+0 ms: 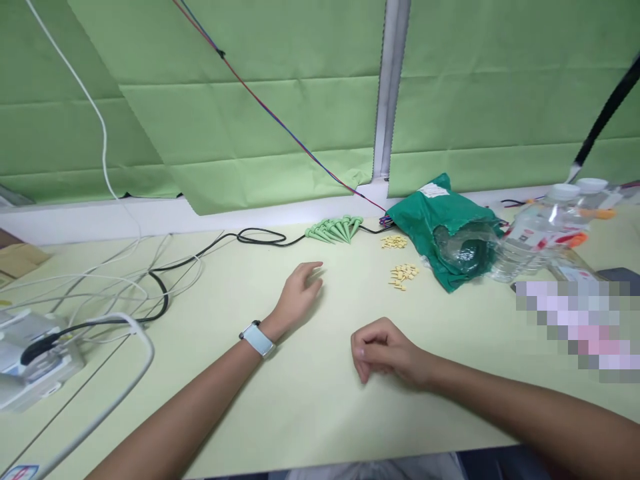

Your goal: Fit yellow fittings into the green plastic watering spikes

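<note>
My left hand (299, 293), with a watch (258, 339) on its wrist, rests on the pale table, thumb and fingers apart and nothing between them. To its right and nearer to me, my right hand (383, 352) has its fingers curled; whether anything small is inside is hidden. Beyond my left hand lies a row of green cone-shaped pieces (334, 229) near the wall. Two small piles of yellow pieces, a farther one (394, 242) and a nearer one (404, 273), lie between the green pieces and a torn green plastic bag (430, 217).
Clear plastic bottles (537, 230) stand right of the bag, with a pixelated area in front. At the left are tangled cables (160, 293) and a white power strip or adapter (40, 353). Green cloth (280, 120) covers the wall behind, crossed by a red and blue wire (280, 123).
</note>
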`<state>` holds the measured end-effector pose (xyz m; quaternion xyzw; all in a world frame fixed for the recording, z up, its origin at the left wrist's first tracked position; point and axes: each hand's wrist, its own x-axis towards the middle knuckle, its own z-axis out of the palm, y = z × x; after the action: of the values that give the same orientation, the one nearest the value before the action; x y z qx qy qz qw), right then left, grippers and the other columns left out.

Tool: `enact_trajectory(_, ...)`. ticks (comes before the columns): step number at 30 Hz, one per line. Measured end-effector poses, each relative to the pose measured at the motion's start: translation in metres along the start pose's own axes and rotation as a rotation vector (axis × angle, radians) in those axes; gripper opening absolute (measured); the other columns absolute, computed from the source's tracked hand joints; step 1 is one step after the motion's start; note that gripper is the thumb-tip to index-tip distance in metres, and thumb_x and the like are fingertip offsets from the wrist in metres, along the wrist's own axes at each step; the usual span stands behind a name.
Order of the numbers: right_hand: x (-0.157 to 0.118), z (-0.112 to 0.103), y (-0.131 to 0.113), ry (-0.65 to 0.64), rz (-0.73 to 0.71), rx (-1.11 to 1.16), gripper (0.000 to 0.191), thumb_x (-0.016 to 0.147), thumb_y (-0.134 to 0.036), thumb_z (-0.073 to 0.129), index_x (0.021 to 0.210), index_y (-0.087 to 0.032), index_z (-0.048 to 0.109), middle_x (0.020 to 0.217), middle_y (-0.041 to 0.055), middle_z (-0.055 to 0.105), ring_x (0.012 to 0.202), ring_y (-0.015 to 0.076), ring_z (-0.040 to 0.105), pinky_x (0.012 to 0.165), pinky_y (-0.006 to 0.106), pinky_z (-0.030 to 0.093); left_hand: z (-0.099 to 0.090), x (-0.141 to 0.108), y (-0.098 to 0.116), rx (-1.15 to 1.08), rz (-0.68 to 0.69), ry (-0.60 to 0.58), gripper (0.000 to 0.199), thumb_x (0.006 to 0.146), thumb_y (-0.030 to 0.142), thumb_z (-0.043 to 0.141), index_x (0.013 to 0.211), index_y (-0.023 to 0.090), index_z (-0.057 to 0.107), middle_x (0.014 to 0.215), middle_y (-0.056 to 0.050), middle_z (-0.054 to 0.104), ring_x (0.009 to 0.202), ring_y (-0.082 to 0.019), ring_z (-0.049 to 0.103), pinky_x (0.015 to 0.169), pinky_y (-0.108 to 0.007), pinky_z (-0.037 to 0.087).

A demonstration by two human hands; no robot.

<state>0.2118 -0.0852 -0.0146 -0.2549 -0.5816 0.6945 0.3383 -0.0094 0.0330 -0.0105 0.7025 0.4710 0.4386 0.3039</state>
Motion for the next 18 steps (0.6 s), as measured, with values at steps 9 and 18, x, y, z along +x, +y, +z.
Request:
enact_trajectory(9,0.009,-0.019,-0.008,0.066,-0.099,0.474,0.036,0.084,-0.029,0.056,0.051,-0.017,0.049,0.043,-0.0024,0.045,0.037,0.0059,0.020,0.042,0.024,0.014,-0.003,-0.022,0.054,-0.120,0.015,-0.775,0.029,0.090,0.047,0.062,0.080,0.024,0.076,0.096,-0.011,0.078,0.099,-0.027,0.072,0.108,-0.046,0.043)
enact_trajectory(18,0.014,-0.046,-0.018,0.249,-0.105,0.662,0.033,0.086,-0.024,0.053,0.054,-0.016,0.049,0.050,-0.0011,0.046,0.038,0.0062,0.021,0.044,0.024,0.018,-0.008,-0.047,0.082,-0.065,-0.093,-0.873,0.034,0.098,0.047,0.049,0.104,0.021,0.070,0.105,-0.013,0.077,0.101,-0.028,0.071,0.095,-0.046,0.053)
